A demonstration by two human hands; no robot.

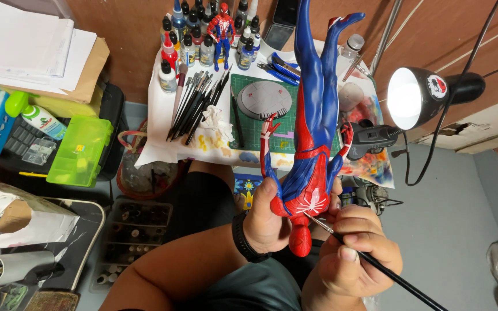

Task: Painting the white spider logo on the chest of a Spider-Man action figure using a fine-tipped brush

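Red-and-blue action figure (312, 132) sits right in the middle of the view, held upside down: head pointing to 6 o'clock, legs shooting up to 12 o'clock past the top edge. The left hand (269, 222) comes in from 7 o'clock, with a black watch (242, 237) on the wrist, and its fingers wrap the figure's torso from the 9 o'clock side, thumb up along the chest. The right hand (355, 250) is at about 5 o'clock of the figure, fingers pinched narrow around a thin black paintbrush (376, 265). The brush handle runs off toward 4 o'clock and the tip touches the chest just beside the white spider emblem.

The figure itself is glossy, mostly red on the torso, head and boots, with blue on the legs and sides. Both of its arms hang out from the body, and white shows on the hand at 9 o'clock.

Behind it, at 12 o'clock, the surface (162, 124) has a white cover with a green cutting mat (255, 135), a round grey base (264, 99), a row of brushes (197, 106) and a bunch of paint bottles (203, 40). A smaller figure (221, 31) of the same kind stands among the bottles. A black desk lamp (419, 95) glows at 3 o'clock, and a lime-green plastic box (79, 151) sits out at 9 o'clock.
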